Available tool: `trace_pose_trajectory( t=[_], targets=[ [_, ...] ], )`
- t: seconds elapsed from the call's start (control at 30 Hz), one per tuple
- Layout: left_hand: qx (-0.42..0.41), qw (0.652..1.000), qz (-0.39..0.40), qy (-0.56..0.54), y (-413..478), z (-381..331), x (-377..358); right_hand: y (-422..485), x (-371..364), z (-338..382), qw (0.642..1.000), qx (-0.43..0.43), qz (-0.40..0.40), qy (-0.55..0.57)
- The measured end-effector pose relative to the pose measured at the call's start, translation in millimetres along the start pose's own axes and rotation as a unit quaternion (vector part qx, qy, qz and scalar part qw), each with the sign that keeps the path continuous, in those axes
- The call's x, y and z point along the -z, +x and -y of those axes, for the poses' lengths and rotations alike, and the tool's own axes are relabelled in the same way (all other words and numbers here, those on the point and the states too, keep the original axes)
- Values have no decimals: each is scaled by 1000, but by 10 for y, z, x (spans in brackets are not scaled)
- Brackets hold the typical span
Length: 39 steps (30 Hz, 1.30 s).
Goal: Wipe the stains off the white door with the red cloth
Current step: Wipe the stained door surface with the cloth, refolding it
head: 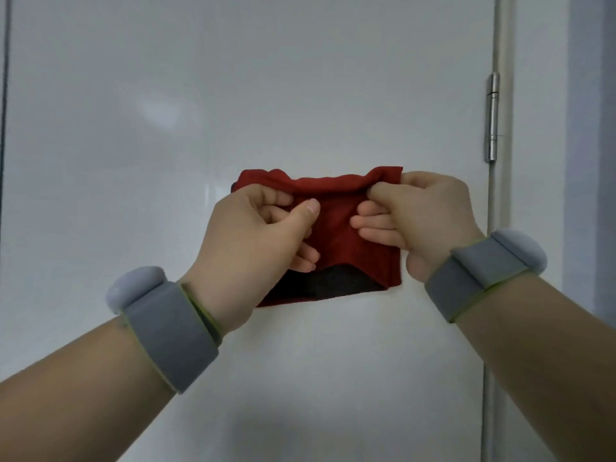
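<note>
The red cloth (346, 235) is folded and held up in front of the white door (233, 95), with a dark inner side showing at its lower edge. My left hand (253, 241) pinches the cloth's left part between thumb and curled fingers. My right hand (423, 218) pinches the upper right corner, fingers curled into the fabric. Whether the cloth touches the door cannot be told. No stain stands out on the visible door surface.
A metal hinge (492, 118) sits on the door's right edge, beside the white frame (536, 128). A dark vertical edge (4, 95) runs down the far left. Grey wristbands are on both forearms.
</note>
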<state>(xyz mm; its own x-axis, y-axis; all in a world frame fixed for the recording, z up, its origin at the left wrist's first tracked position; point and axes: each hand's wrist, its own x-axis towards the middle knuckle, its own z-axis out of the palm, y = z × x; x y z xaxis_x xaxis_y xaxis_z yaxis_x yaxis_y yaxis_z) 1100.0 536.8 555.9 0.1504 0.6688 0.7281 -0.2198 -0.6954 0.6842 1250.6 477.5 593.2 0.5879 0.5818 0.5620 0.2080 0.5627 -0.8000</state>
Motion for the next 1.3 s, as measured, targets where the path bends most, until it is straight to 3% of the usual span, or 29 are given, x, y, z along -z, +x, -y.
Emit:
trace_pose_trajectory(
  t=[0.1, 0.17, 0.2, 0.3, 0.4, 0.5, 0.57, 0.63, 0.73, 0.9, 1.1, 1.3],
  targets=[
    [-23, 998, -27, -57, 206, -143, 0, 131, -95, 116, 998, 52, -38, 21],
    [-106, 992, -63, 14, 386, -184, 9, 260, -147, 213, 991, 112, -77, -2],
    [-200, 968, -77, 129, 493, -142, 35, 323, -165, 240, 983, 152, -97, -28],
    [-411, 805, -40, 426, 578, 29, 10, 376, -132, 151, 946, 267, -127, -137],
    [-483, 712, -9, 510, 487, 238, -97, 339, -30, -62, 874, 409, -82, -248],
    [-518, 665, -24, 537, 358, 449, -122, 400, 65, -246, 756, 539, -54, -368],
    [-516, 644, -47, 562, 329, 532, -110, 461, 104, -336, 707, 567, -62, -418],
    [-509, 637, -49, 577, 296, 548, -119, 481, 126, -385, 669, 582, -78, -455],
    [-489, 654, -23, 577, 210, 608, -164, 514, 203, -460, 608, 610, -80, -502],
    [-396, 728, 4, 559, 98, 735, -293, 566, 272, -471, 588, 611, -55, -527],
    [-454, 675, 7, 582, 288, 725, -199, 633, 426, -395, 519, 616, 34, -592],
    [-521, 614, 27, 592, 761, 415, 5, 679, 326, -253, 545, 569, -27, -615]
  ],
)
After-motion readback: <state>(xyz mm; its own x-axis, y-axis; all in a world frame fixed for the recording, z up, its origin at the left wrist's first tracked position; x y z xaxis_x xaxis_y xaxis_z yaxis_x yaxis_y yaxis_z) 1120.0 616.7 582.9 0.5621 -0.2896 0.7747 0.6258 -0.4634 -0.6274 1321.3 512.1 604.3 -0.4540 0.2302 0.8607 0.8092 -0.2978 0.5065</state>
